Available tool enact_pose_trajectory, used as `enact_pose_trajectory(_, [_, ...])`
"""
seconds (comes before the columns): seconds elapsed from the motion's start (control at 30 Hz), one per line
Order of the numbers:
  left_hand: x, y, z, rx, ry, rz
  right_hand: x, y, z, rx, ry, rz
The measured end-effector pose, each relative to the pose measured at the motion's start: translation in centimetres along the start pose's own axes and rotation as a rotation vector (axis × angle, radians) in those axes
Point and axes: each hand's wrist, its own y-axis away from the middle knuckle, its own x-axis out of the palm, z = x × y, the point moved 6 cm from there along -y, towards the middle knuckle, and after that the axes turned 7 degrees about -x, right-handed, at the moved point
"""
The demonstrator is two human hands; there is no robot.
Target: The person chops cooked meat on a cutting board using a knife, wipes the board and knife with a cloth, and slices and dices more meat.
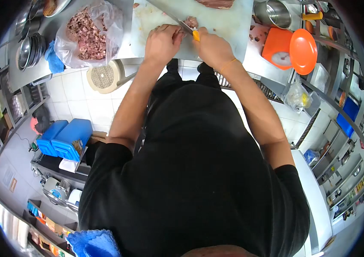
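Note:
My right hand point(215, 48) is wrapped round the yellow handle of a knife point(174, 16), whose blade slants up and left across the white cutting board point(152, 28). A small piece of meat point(191, 21) lies against the far side of the blade. Left of the knife, my left hand point(161, 43) rests on the board with fingers curled in near the blade; whatever they pinch is mostly hidden. At the board's far edge lies a larger slab of raw meat point(216, 3). Diced meat point(86, 36) fills a clear plastic bag point(114, 30) left of the board.
Right of the board stand a steel pot point(272, 13), an orange container point(272, 45) and an orange lid point(303, 51). A blue cloth point(54, 59) hangs at the counter's left edge, near stacked metal bowls point(29, 51). Beneath the counter is a beige plastic stool point(103, 78).

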Motion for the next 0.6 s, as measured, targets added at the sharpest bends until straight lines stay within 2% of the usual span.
enact_pose_trajectory(0.33, [0.0,0.1,0.7,0.018,-0.072,-0.008,-1.6,7.4,0.4,0.084,0.072,0.094])
enact_pose_trajectory(0.6, [0.4,0.3,0.6,0.046,-0.099,-0.024,2.7,4.4,-0.9,0.075,0.014,0.042])
